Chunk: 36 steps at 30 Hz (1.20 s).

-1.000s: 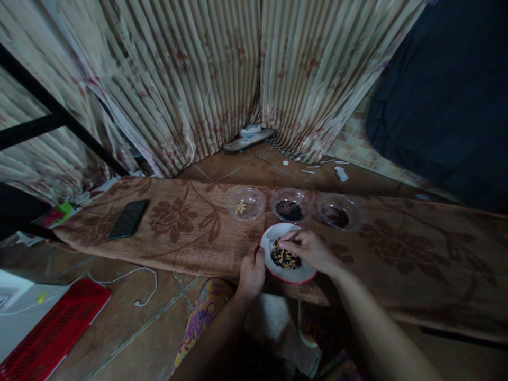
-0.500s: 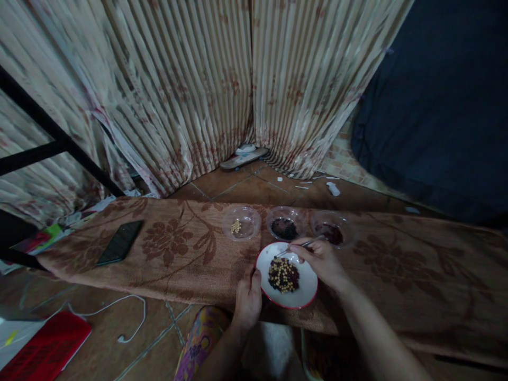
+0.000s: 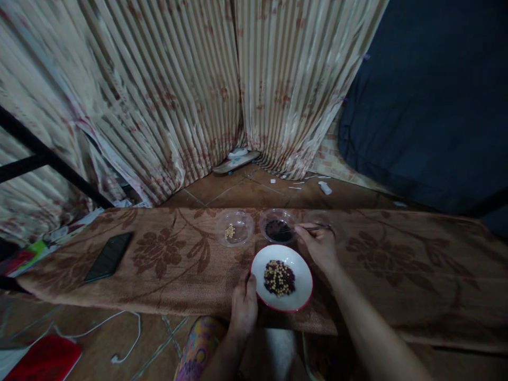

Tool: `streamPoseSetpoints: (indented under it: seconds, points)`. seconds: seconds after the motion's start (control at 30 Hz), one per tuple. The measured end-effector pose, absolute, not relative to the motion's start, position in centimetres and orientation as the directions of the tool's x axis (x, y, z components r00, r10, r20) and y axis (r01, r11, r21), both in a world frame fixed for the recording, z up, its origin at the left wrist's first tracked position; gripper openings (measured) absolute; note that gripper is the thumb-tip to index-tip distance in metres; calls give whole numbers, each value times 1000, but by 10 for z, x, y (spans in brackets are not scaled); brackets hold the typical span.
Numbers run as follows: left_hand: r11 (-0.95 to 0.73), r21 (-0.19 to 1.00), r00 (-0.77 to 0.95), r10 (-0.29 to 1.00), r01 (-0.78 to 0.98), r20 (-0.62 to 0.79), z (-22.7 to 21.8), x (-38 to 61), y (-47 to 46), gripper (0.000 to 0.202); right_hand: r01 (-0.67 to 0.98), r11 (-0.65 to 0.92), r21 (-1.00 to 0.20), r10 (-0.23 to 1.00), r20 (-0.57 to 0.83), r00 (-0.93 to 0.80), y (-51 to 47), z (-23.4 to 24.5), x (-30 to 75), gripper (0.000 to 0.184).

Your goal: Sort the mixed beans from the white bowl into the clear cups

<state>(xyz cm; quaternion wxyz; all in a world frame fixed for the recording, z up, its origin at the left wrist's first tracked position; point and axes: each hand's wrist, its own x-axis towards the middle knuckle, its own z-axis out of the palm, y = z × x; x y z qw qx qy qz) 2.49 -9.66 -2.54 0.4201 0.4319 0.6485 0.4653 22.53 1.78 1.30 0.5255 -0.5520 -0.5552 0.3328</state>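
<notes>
A white plate with a red rim (image 3: 301,275) lies on a brown flowered cloth, holding a heap of mixed yellow and dark beans (image 3: 279,278). My left hand (image 3: 244,304) rests closed against the plate's left edge. My right hand (image 3: 319,244) is closed on thin metal tweezers (image 3: 305,228), whose tips reach over the middle clear bowl of black beans (image 3: 277,227). Left of that stands a clear bowl with a few yellow beans (image 3: 234,228). A third clear bowl (image 3: 337,225) is mostly hidden behind my right hand.
A black phone (image 3: 108,256) lies on the cloth-covered low bench (image 3: 397,264) at the left. Striped curtains (image 3: 178,95) hang behind, with a sandal (image 3: 236,160) on the tiled floor. A white cable (image 3: 119,328) and a red object (image 3: 43,360) lie at lower left.
My right hand has lifted the tweezers from the plate's bean heap to the middle bowl of black beans. The left hand stayed at the plate's edge; the view shifted.
</notes>
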Motion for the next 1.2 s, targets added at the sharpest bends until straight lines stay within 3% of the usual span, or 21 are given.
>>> streamPoseSetpoints:
  seconds: [0.17, 0.37, 0.63, 1.2]
  points:
    - [165, 971, -246, 962, 171, -120, -26, 24, -98, 44, 271, 138, -953, 988, 114, -101, -12, 33, 234, 35]
    - [181, 959, -265, 957, 217, -121, -27, 24, -97, 45, 312, 120, -942, 924, -10, -382, -24, 31, 234, 33]
    - [188, 955, -279, 953, 228, -121, -24, 25, -97, 44, 375, 142, -916, 889, -49, -456, -25, 22, 227, 34]
    - [164, 964, -258, 960, 211, -107, -22, 25, -98, 41, 423, 133, -896, 895, -74, -439, -25, 21, 225, 31]
